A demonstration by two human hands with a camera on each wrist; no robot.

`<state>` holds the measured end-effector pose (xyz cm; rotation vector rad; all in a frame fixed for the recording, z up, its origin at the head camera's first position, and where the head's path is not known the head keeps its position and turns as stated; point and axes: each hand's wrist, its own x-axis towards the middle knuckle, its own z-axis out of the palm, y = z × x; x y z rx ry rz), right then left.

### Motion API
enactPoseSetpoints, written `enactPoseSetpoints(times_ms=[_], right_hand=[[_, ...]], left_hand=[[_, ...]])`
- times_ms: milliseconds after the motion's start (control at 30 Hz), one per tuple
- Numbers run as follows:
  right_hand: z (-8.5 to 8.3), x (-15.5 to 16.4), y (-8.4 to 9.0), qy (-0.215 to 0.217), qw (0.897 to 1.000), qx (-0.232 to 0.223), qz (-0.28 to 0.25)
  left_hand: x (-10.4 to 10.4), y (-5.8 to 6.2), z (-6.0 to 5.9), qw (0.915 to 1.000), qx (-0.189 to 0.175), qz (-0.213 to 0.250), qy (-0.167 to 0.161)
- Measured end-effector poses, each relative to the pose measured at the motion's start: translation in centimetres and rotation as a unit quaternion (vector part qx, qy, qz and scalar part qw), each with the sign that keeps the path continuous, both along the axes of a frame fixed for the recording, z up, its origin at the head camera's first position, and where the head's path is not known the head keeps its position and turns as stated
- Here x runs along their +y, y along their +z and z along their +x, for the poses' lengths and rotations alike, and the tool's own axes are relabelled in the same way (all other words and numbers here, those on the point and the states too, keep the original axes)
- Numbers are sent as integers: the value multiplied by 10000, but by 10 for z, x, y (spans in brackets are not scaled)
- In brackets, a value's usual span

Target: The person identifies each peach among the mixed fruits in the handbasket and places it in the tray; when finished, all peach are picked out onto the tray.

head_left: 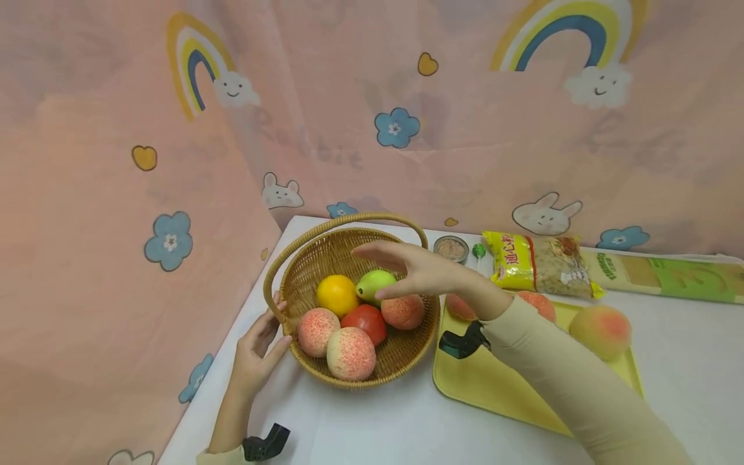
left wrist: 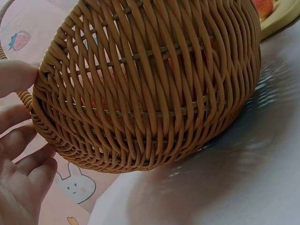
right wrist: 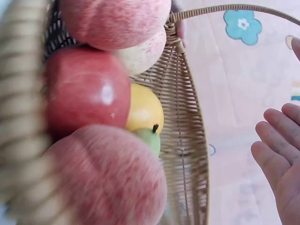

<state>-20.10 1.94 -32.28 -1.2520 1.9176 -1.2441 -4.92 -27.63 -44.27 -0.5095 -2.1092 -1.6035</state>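
A wicker basket [head_left: 318, 252] with an arched handle [head_left: 340, 223] holds several fruits. Among them are a yellow orange-like fruit [head_left: 337, 295], a green pear [head_left: 374, 284], a red apple [head_left: 364, 323] and pinkish peaches [head_left: 351, 354]. At the left end of the handle, my left hand [head_left: 254, 358] grips the basket's rim, thumb on the near side and fingers beyond it. Over the basket's right part hovers my right hand [head_left: 427, 270], fingers extended and nothing in it. The right wrist view shows its straight fingers [right wrist: 274, 157] past the basket's edge.
Right of the basket lies a yellow tray [head_left: 494, 387] with more peaches [head_left: 601, 331], partly behind my right forearm. Along the back stand a round tin [head_left: 451, 248], a green lollipop [head_left: 478, 250], a yellow food bag [head_left: 540, 263] and a long green pack [head_left: 692, 278].
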Motion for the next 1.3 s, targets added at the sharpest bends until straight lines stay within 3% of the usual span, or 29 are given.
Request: enactPoseSetpoints(times_ms=[200, 367, 700, 933, 1133, 1300], right_hand=[[-5, -34, -3, 304, 9994, 48, 149], [-6, -59, -7, 545, 9969, 99, 567], [2, -93, -22, 1348, 9823, 371, 1245], [6, -102, -32, 1340, 9787, 93, 1554], [6, -107, -38, 1342, 9725, 292, 1882], [7, -110, -40, 1335, 9699, 440, 1991]], left_hand=[[-2, 0, 2, 10000, -12, -37, 36], [-3, -2, 2, 9999, -108, -35, 10], [-1, 0, 1, 10000, 23, -14, 41], [-2, -1, 1, 9999, -111, -63, 14], [-1, 0, -1, 9998, -125, 20, -152], [-2, 0, -1, 9999, -71, -88, -108]])
